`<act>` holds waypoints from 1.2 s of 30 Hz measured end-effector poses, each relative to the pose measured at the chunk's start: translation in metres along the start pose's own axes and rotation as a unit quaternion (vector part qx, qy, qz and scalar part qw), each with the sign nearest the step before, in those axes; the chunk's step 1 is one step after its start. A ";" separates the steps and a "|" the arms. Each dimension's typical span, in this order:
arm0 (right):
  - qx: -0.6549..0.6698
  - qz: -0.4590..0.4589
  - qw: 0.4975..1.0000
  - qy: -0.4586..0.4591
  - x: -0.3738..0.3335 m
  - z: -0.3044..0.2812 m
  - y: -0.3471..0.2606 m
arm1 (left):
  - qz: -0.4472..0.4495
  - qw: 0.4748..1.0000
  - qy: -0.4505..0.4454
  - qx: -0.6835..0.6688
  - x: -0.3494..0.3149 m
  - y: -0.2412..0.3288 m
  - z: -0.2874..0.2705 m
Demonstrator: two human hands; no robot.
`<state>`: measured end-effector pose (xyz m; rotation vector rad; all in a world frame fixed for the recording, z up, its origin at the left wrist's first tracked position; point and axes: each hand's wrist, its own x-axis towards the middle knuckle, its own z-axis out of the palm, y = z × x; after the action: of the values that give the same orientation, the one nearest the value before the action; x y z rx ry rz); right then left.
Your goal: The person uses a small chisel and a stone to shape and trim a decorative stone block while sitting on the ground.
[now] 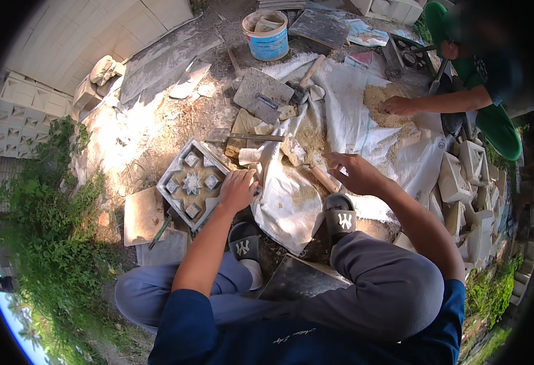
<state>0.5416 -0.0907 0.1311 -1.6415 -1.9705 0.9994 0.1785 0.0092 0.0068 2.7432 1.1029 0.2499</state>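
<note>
My left hand (237,190) is at the right corner of a square mould (171,204), its bent fingers a little apart and covering that corner. The mould has raised diamond-shaped blocks around a star-shaped centre, with sandy material between them. My right hand (358,173) hovers above the white sheet (288,210), fingers loosely curved and thumb apart, with nothing visible in it. Below its fingertips lies a wooden handle (324,180). A trowel-like tool (251,137) with a long handle rests across broken blocks (292,150) beyond my left hand.
A blue-and-white bucket (267,45) stands at the back. Flat plates (261,94) and a hammer (298,91) lie ahead. At the right, another person's hand (399,106) touches a sand pile (379,100). Pale patterned blocks (458,176) are heaped below. Plants (48,231) grow at left.
</note>
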 end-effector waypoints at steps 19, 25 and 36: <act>-0.275 0.023 0.945 -0.173 0.143 0.117 -0.062 | -0.066 0.978 -0.179 0.085 0.019 -0.087 -0.128; -0.091 0.070 0.991 0.065 0.102 0.207 0.030 | -0.153 0.941 -0.279 -0.120 0.090 -0.051 -0.033; 0.108 0.272 0.876 0.384 0.069 0.168 0.062 | -0.438 0.852 -0.162 -0.235 0.110 -0.042 0.076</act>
<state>0.4519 -0.0667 -0.0365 -2.0683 -0.8668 0.5441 0.2454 0.1088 -0.0663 1.5677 1.7449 -0.0735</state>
